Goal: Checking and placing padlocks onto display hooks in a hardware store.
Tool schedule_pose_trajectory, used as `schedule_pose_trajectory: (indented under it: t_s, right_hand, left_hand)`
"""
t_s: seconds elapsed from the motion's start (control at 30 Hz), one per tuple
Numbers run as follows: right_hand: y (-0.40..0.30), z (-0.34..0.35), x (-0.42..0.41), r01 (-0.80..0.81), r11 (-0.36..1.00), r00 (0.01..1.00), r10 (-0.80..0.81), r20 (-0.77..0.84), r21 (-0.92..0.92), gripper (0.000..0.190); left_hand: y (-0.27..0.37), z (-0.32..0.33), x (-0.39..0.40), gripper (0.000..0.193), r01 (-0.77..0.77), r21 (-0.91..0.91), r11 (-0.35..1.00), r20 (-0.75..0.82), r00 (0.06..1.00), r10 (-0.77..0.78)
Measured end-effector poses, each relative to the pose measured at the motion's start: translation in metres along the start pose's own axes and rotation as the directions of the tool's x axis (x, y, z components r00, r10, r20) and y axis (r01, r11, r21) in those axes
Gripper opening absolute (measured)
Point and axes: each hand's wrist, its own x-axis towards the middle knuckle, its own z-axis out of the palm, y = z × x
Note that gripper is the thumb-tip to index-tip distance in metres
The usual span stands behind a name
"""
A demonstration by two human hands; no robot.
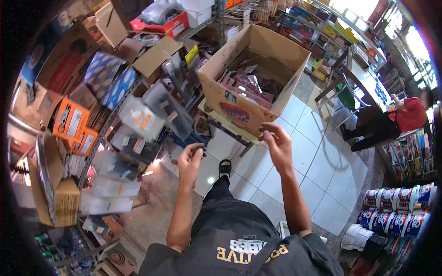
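My left hand (190, 164) is raised over the floor with its fingers curled and thumb close to them; whether something small is pinched there I cannot tell. My right hand (277, 145), fingers bent, hovers by the near right corner of a large open cardboard box (229, 107); whether it touches the box or holds anything is unclear. Inside the box lie reddish, plastic-wrapped packets (247, 84) and small pieces of white paper. The box rests on a low stand with a pale yellow top (226, 124) and dark legs.
Metal shelving (110, 127) at left carries plastic-wrapped packs (141, 119), orange boxes (70, 119) and open cartons. White floor tiles (272, 172) lie around my foot. At right a person in red (409, 114) sits near a green chair (345, 93), with stacked printed tubs (397, 219) below.
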Motion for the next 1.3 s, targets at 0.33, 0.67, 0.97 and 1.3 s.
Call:
schedule_pose_trajectory:
  t_s: [0.33, 0.67, 0.97, 1.3]
  right_hand:
    - [-0.016, -0.063, 0.197, -0.012, 0.969, 0.995, 0.037, 0.097, -0.245, 0.028]
    - [0.064, -0.128, 0.446, 0.157, 0.699, 0.856, 0.256, 0.449, -0.698, 0.036]
    - [0.134, -0.117, 0.558, 0.079, 0.429, 0.738, 0.582, 0.342, -0.9, 0.052]
    - [0.228, -0.08, 0.577, 0.22, 0.514, 0.712, 0.496, 0.497, -0.829, 0.052]
  left_hand:
    - [0.105, 0.117, 0.163, 0.018, -0.267, 0.036, 0.963, 0.242, 0.937, 0.251]
    - [0.098, 0.219, 0.333, 0.026, -0.082, 0.36, 0.93, 0.377, 0.924, -0.064]
    - [0.044, 0.277, 0.455, 0.056, -0.177, 0.832, 0.526, 0.268, 0.958, -0.101]
    - [-0.035, 0.32, 0.516, 0.046, 0.069, 0.952, 0.298, 0.054, 0.921, -0.385]
